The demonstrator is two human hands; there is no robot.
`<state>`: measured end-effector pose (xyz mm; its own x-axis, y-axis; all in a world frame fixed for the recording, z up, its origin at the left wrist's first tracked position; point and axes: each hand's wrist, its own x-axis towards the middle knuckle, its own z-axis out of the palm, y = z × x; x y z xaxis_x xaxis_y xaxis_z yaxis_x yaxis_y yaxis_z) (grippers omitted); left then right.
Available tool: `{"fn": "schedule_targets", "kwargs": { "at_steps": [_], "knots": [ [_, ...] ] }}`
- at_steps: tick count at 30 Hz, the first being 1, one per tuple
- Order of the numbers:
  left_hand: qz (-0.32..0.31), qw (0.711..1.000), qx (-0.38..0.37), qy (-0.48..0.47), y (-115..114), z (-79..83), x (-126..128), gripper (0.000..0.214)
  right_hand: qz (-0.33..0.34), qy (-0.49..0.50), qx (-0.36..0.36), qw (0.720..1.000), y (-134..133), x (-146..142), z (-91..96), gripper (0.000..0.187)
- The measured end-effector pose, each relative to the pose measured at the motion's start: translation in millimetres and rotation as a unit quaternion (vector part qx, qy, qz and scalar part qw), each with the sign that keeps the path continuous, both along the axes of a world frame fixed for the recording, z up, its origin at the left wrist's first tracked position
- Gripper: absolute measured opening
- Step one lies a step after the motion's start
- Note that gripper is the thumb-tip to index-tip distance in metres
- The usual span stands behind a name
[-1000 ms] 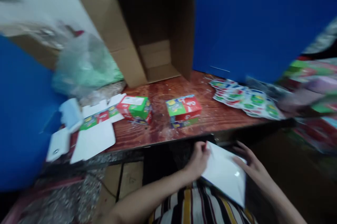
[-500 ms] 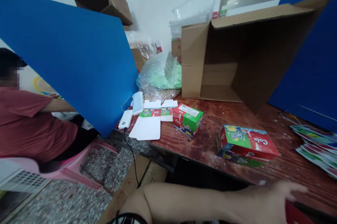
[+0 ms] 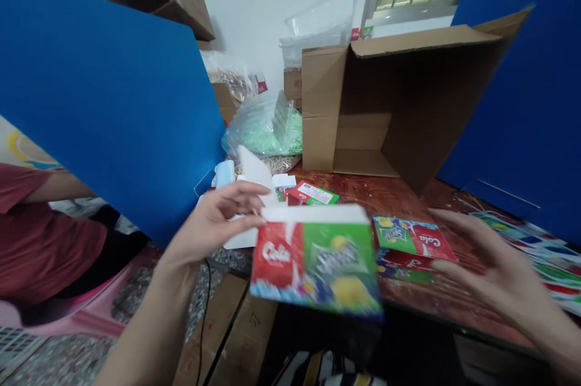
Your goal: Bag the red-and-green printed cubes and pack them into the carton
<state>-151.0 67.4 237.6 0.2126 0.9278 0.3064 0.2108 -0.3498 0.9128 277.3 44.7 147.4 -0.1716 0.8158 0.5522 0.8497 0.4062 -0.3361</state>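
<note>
My left hand (image 3: pixel 213 216) pinches the top left edge of a flat printed carton blank (image 3: pixel 318 262), red "Cola" on its left panel and green on its right, held up in front of me and blurred. My right hand (image 3: pixel 494 268) hovers to the right of the blank with fingers spread, not touching it. Behind the blank a folded red and green box (image 3: pixel 411 244) lies on the wooden table (image 3: pixel 454 301). A second folded box (image 3: pixel 313 193) sits further back.
A large open cardboard box (image 3: pixel 390 107) lies on its side at the back. Blue boards (image 3: pixel 109 95) stand left and right. Stacked printed blanks (image 3: pixel 544 253) lie at the right. A person in a red shirt (image 3: pixel 40 241) sits at the left. Green plastic bags (image 3: pixel 265 129) lie behind.
My left hand has risen from the table's front edge with the printed blank held up. My right hand has come into view, open. The view has shifted slightly left.
</note>
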Motion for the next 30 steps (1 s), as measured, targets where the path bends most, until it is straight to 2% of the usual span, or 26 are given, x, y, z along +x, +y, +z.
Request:
{"fn": "schedule_targets", "kwargs": {
  "at_steps": [2, 5, 7, 9, 12, 15, 17, 19, 22, 23, 25, 27, 30],
  "knots": [
    [0.103, 0.992, 0.069, 0.032, 25.1, -14.1, -28.2, 0.039, 0.043, -0.03, -0.01, 0.999, 22.5, -6.3, -11.9, 0.073],
    [0.201, 0.962, 0.147, 0.117, 68.6, -50.5, -53.4, 0.03, 0.068, -0.086, -0.039, 0.993, 41.2, -6.3, -34.8, 0.09],
    [0.243, 0.932, 0.174, 0.204, 97.7, -76.8, -61.9, 0.024, 0.065, -0.105, -0.063, 0.99, 46.1, -2.9, -44.4, 0.099],
    [0.273, 0.892, 0.174, 0.315, 124.9, -99.3, -67.3, 0.027, 0.06, -0.123, -0.075, 0.988, 48.7, 0.5, -47.6, 0.099],
    [0.293, 0.829, 0.127, 0.459, 157.9, -123.0, -73.2, 0.034, 0.049, -0.146, -0.078, 0.985, 51.5, 4.3, -47.3, 0.095],
    [0.292, 0.81, 0.098, 0.499, 175.5, -136.4, -74.6, 0.034, 0.032, -0.152, -0.074, 0.985, 52.1, 8.2, -49.0, 0.094],
    [0.304, 0.805, 0.088, 0.501, 177.2, -139.4, -70.0, 0.036, 0.025, -0.153, -0.072, 0.985, 51.0, 11.2, -51.5, 0.093],
    [0.328, 0.787, 0.09, 0.514, 171.5, -135.9, -59.0, 0.039, 0.023, -0.154, -0.071, 0.985, 49.4, 14.0, -54.4, 0.094],
    [0.358, 0.748, 0.133, 0.542, 154.7, -118.2, -31.5, 0.039, 0.013, -0.16, -0.061, 0.985, 47.5, 16.6, -59.8, 0.091],
    [0.351, 0.743, 0.153, 0.549, 148.5, -110.3, -20.3, 0.038, 0.007, -0.164, -0.057, 0.985, 47.3, 17.0, -61.9, 0.089],
    [0.291, 0.757, 0.19, 0.553, 137.8, -94.9, 2.6, 0.04, -0.007, -0.171, -0.052, 0.984, 47.4, 17.6, -66.4, 0.086],
    [0.168, 0.782, 0.221, 0.558, 131.3, -83.7, 24.6, 0.048, -0.011, -0.173, -0.047, 0.984, 48.0, 18.0, -70.0, 0.085],
    [0.028, 0.795, 0.233, 0.559, 130.6, -78.5, 54.4, 0.072, -0.005, -0.169, -0.036, 0.985, 49.0, 18.2, -72.4, 0.088]
  ]
}}
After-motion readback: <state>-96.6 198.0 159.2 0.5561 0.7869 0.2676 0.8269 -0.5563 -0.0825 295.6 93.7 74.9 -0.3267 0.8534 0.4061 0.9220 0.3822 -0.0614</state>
